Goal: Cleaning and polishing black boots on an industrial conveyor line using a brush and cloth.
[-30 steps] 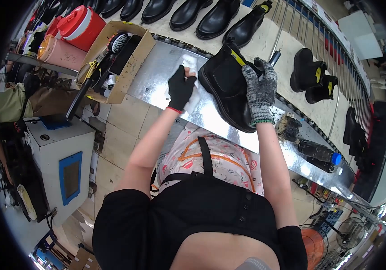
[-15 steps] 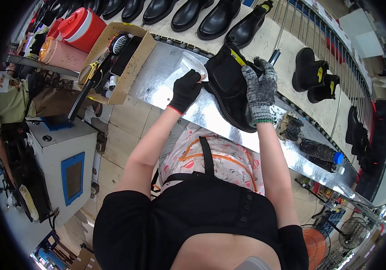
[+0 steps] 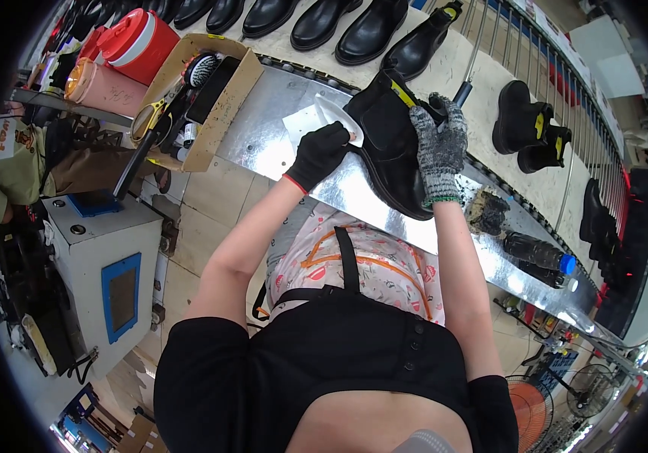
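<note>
Gripping black boot [image 3: 392,143]: right hand [image 3: 439,143], metal bench edge [image 3: 415,241] close.

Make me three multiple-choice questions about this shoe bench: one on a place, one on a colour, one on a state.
1. Where is the cardboard box?
A. left of the held boot
B. right of it
C. on the floor

2. What colour is the left hand's glove?
A. white
B. black
C. red

3. How is the black boot held?
A. lying untouched
B. hanging from a hook
C. gripped by the right hand

Answers: 1 A, the box sits on the bench's left end. 2 B, black with a red cuff. 3 C, grey-gloved fingers clasp its top.
</note>
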The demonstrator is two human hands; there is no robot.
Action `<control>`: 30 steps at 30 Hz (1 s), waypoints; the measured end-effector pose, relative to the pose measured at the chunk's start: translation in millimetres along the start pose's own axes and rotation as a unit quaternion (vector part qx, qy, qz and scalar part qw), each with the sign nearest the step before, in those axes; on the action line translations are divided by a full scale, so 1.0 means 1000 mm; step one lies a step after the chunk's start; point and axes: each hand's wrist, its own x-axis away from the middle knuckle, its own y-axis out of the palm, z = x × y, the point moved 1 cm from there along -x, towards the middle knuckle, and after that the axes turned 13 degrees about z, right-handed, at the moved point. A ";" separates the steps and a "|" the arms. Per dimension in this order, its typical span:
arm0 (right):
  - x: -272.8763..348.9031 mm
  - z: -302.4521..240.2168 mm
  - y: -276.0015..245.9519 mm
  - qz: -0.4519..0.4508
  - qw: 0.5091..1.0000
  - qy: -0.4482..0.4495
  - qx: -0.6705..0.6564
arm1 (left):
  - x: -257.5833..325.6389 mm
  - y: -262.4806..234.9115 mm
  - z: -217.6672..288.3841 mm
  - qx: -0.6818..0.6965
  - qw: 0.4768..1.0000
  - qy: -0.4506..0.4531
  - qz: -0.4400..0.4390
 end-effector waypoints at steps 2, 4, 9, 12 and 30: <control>0.001 -0.001 -0.001 -0.001 1.000 -0.005 0.015 | 0.001 0.000 0.006 0.003 1.000 -0.008 0.000; 0.001 -0.002 -0.001 -0.004 1.000 -0.004 0.016 | 0.006 0.001 0.010 0.036 0.999 -0.031 0.002; -0.002 0.000 0.003 -0.002 1.000 0.026 -0.010 | 0.042 0.002 -0.004 0.132 0.924 -0.315 0.173; -0.002 -0.004 0.001 -0.018 0.999 0.032 0.014 | 0.009 -0.072 -0.015 0.082 0.902 -0.295 0.305; -0.007 0.015 0.003 0.002 0.997 0.062 -0.042 | -0.038 -0.198 -0.053 -0.324 0.920 -0.160 0.151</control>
